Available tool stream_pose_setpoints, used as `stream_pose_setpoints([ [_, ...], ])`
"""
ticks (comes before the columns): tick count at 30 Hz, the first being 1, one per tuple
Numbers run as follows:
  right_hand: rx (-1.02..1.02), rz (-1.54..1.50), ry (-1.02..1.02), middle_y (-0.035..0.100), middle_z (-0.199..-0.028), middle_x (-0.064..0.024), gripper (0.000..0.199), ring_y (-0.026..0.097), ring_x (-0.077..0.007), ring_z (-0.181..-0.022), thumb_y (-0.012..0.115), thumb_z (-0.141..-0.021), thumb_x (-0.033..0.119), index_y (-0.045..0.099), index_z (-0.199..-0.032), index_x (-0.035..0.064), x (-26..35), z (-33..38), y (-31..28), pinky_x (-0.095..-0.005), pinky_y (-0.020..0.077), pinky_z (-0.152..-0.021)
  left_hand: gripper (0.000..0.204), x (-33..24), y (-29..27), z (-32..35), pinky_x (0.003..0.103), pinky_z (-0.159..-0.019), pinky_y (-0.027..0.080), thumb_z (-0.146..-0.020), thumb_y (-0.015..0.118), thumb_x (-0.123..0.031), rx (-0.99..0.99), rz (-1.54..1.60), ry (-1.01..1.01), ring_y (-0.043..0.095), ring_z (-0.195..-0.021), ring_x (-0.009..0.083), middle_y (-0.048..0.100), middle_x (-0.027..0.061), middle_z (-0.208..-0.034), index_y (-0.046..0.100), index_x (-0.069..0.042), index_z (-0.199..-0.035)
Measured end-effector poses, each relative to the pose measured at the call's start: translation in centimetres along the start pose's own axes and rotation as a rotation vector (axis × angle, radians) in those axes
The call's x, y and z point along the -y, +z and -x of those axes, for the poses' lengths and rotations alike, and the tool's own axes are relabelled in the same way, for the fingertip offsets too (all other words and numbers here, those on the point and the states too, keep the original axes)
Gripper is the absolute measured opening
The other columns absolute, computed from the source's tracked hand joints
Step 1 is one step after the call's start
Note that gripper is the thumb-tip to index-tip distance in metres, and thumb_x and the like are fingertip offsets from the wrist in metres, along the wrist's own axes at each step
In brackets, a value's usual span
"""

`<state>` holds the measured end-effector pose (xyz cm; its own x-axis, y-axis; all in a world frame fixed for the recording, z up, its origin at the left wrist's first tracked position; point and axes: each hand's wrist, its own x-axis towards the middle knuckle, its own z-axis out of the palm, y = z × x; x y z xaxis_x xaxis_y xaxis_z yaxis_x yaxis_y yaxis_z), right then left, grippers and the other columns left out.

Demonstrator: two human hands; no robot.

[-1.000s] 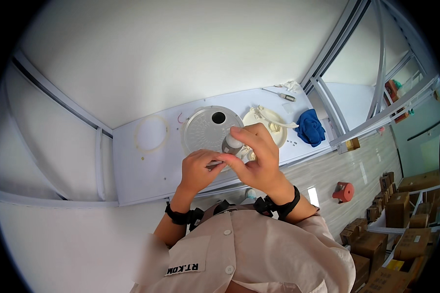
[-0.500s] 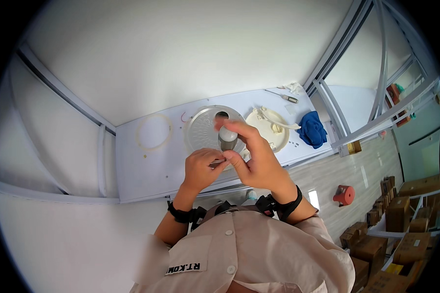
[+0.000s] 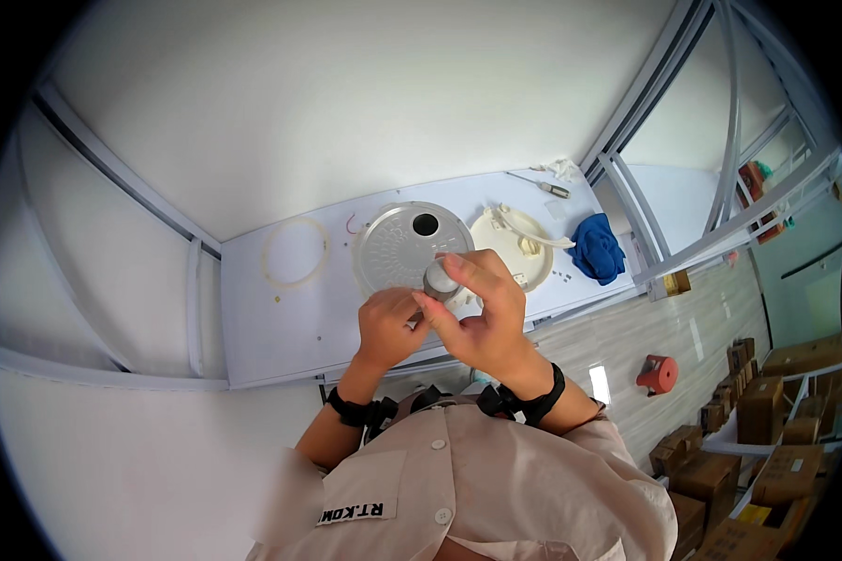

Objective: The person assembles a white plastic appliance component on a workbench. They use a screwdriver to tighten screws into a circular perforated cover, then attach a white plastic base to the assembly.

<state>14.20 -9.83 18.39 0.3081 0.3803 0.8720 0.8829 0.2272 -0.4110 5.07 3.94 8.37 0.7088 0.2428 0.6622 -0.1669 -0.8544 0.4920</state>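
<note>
Between my two hands, over the near edge of the table, is a grey cylindrical piece with a pale rounded end [image 3: 441,278]. My right hand [image 3: 486,313] is wrapped round it, thumb on the near side and fingers over the far side. My left hand [image 3: 386,327] is closed just below and to the left, its fingertips meeting the right thumb at the piece's lower end; what they pinch is hidden. Beyond my hands lies a round silver metal plate [image 3: 393,252] with a dark round hole. A round cream plastic cover [image 3: 536,266] with a curved arm lies beside it.
A pale ring [image 3: 268,260] lies on the white table [image 3: 262,341] at the left. A blue cloth [image 3: 597,250] and a screwdriver [image 3: 554,190] are at the right. A red stool [image 3: 660,374] and cardboard boxes [image 3: 762,411] stand on the floor at right.
The grey piece has tilted so its rounded end faces up more. My right hand has lowered slightly, its blurred fingers now closed round the piece, and the plate's dark hole shows fully.
</note>
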Motion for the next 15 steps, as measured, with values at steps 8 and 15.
stream_pose_setpoints([
  [8, -0.163, 0.199, -0.022, 0.067, -0.100, -0.0166, 0.066, 0.065, -0.0260, -0.081, 0.085, -0.079, -0.003, 0.055, -0.137, 0.0032, 0.6, 0.4, 2.1, -0.0350, 0.0524, -0.070, 0.011, 0.8, 0.5, 0.1, 0.039, -0.059, 0.053, -0.077, 0.082, -0.014, -0.092, 0.043, 0.056, 0.070, -0.064, 0.0270, 0.066, 0.0030, -0.064, 0.073, -0.010, -0.083],
  [15, -0.085, 0.079, 0.108, 0.064, -0.117, -0.0207, 0.062, 0.064, -0.0346, -0.096, 0.083, -0.084, 0.005, 0.057, -0.139, 0.0024, 0.2, -0.7, 1.6, -0.0411, 0.0533, -0.079, 0.012, 0.1, -0.1, -0.2, 0.038, -0.064, 0.056, -0.077, 0.084, -0.015, -0.058, 0.031, 0.003, 0.072, -0.068, 0.0256, 0.072, 0.0024, -0.070, 0.075, -0.012, -0.083],
])
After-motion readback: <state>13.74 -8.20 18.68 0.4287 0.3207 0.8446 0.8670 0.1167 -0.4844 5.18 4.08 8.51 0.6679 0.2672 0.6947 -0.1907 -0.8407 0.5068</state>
